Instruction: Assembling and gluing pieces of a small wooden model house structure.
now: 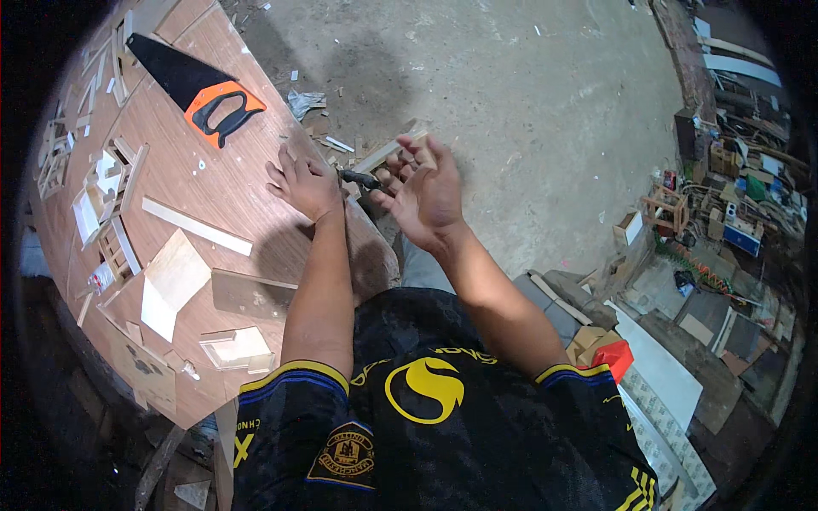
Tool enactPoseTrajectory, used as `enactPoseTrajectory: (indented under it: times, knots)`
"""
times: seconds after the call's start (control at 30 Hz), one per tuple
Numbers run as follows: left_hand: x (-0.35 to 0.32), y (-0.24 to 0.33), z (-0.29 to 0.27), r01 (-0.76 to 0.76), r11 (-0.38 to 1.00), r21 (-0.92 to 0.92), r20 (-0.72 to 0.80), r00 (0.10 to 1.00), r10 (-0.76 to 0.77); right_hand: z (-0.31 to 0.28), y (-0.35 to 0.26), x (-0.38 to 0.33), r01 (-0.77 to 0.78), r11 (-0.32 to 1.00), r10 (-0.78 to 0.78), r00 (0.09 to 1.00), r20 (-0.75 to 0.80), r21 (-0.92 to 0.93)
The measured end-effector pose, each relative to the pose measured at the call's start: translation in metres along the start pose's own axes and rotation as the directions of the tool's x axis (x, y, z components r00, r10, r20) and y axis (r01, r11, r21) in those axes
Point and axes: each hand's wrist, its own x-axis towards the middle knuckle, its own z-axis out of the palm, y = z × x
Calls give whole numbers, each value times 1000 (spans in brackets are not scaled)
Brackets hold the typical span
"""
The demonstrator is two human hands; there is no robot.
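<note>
My left hand lies at the edge of the wooden worktable, palm down with its fingers spread. A small black handle-like piece sticks out past the edge beside it; its other end is hidden by that hand. My right hand is beyond the edge, palm turned up, fingers apart and loosely bent, the fingertips close to the black piece. Whether they touch it I cannot tell. A pale wood strip shows behind the right fingers. On the table above my left hand lies a handsaw with an orange and black handle.
On the worktable lie a white-faced strip, a bent pale panel, a brown board and small wooden frames. Offcuts litter the concrete floor. Scrap wood and a blue box are piled along the right.
</note>
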Motion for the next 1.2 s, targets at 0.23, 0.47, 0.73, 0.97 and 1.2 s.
enactPoseTrajectory:
  times: [0.23, 0.47, 0.73, 0.97, 1.2]
  knots:
    - [1, 4, -2, 0, 1000, 19, -35, 999, 0, -4, -12, 12, 219, 972, -236, 902, -361, -88]
    - [1, 5, -1, -1, 1000, -6, -64, 998, 1, -5, -28, 25, 334, 941, -263, 821, -507, 52]
    - [0, 6, -2, 20, 999, -32, -66, 998, -23, -7, -48, 43, 252, 960, -152, 839, -523, 125]
    - [-1, 4, -2, 42, 999, -33, -13, 999, -42, -10, -72, 48, -284, 908, 142, 901, 410, 309]
    - [-1, 3, -1, 56, 998, -20, 6, 998, -56, 2, -76, 63, -115, 970, 70, 976, 208, 215]
